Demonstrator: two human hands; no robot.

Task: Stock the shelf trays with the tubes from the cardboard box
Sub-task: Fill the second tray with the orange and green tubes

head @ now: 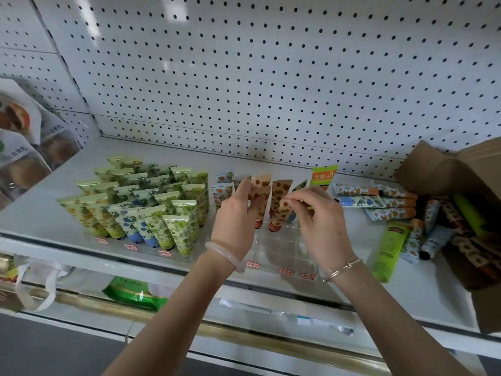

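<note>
A clear tray [273, 248] on the white shelf holds a few upright tubes at its back. My left hand [238, 213] pinches the top of an orange-patterned tube [260, 204] standing cap-down in the tray. My right hand [317, 215] pinches the top of a second orange-patterned tube [282, 213] beside it. To the left, a second tray is filled with green and blue patterned tubes [141, 202]. The cardboard box [461, 169] lies tipped at the right with loose tubes [390, 202] spilling out of it.
A long bright green tube [390, 248] lies flat near the shelf's front edge, right of my right wrist. A green tube with an orange label [322, 176] stands behind the tray. Bagged goods [24, 147] lean at the far left. Pegboard backs the shelf.
</note>
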